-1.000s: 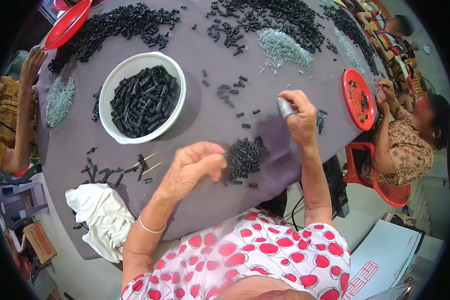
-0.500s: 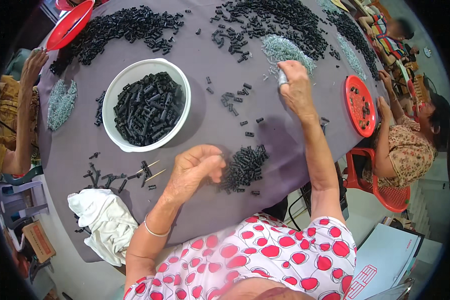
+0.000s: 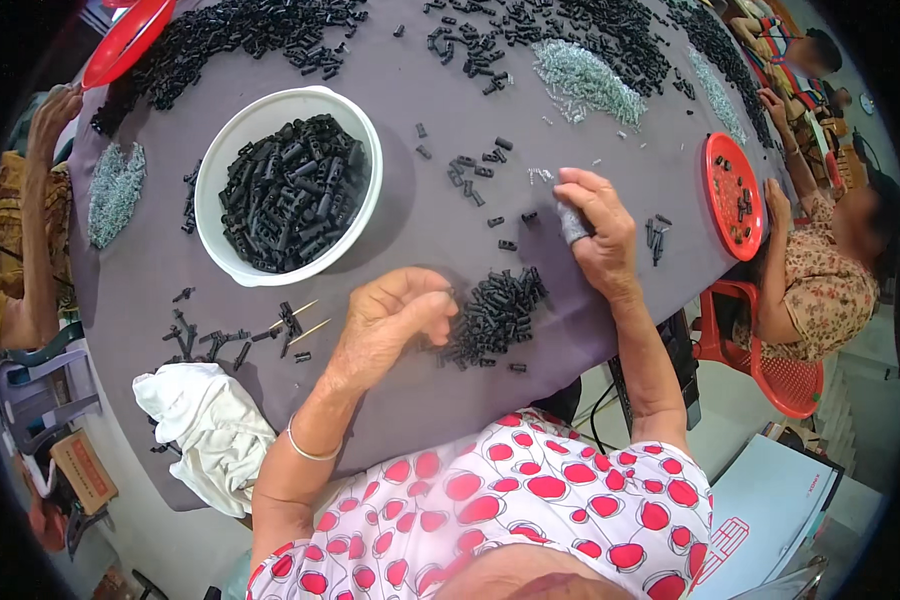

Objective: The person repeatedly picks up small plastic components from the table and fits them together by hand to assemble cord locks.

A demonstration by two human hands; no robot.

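Observation:
My left hand (image 3: 395, 318) is closed, thumb against curled fingers, at the left side of a heap of small black plastic parts (image 3: 498, 318). What it holds, if anything, is hidden. A bangle circles my left wrist. My right hand (image 3: 602, 235) is over the cloth above and right of that heap, with grey wrapping (image 3: 573, 222) on one digit. Its fingers reach left, apart from the wrapped digit. Just beside the fingertips are a few tiny silvery screws (image 3: 540, 175). Several loose black parts (image 3: 468, 172) lie to the left of them.
A white bowl (image 3: 202, 190) full of black parts stands at left. Farther back are a silvery screw pile (image 3: 588, 80) and large black heaps (image 3: 240, 45). A white cloth (image 3: 205, 425) and thin sticks (image 3: 308, 332) lie near left. Other people sit around; a red tray (image 3: 713, 215) is at right.
My right hand has drawn back from the screw pile toward me, and screws now show by its fingertips. My left hand stays beside the near heap. The view has shifted slightly.

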